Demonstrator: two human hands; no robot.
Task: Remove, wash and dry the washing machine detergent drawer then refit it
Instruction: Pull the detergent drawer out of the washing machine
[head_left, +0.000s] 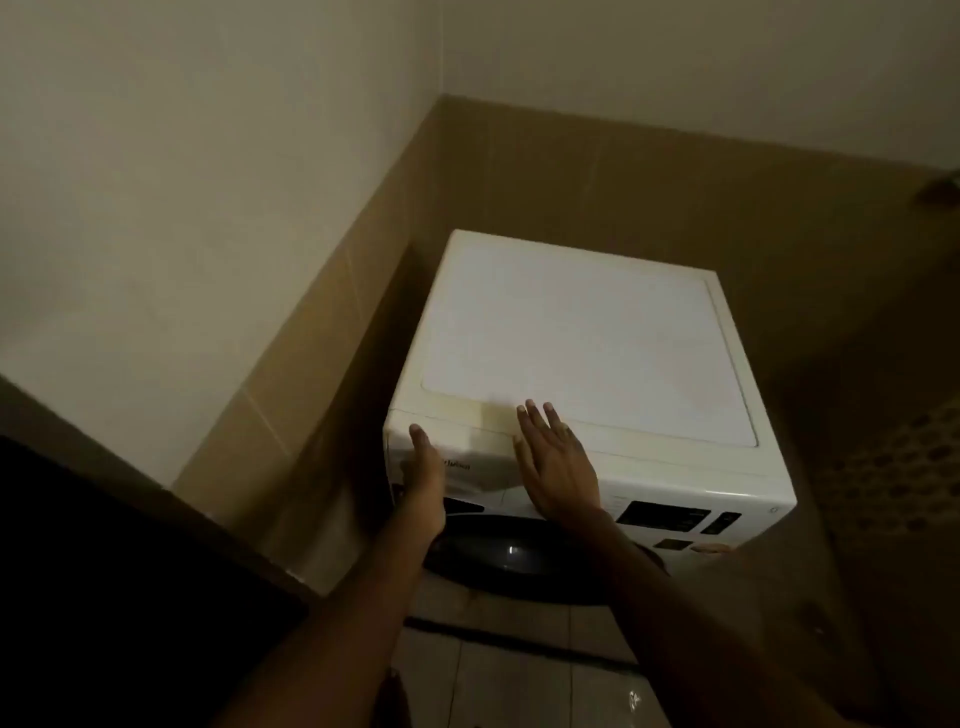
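Note:
A white front-loading washing machine (587, 343) stands in a dim tiled corner. Its detergent drawer (467, 457) sits closed in the top left of the front panel, between my two hands. My left hand (427, 467) reaches to the drawer's left end with fingers straight, at the machine's front left corner. My right hand (553, 457) lies flat with fingers spread over the front top edge, just right of the drawer. Neither hand holds anything. The dark round door (519, 551) shows below my wrists.
Beige tiled walls (332, 332) close in on the left and behind the machine. A dark surface (104, 597) fills the lower left. The control display (670, 514) is on the panel's right. Light floor tiles (509, 670) lie below.

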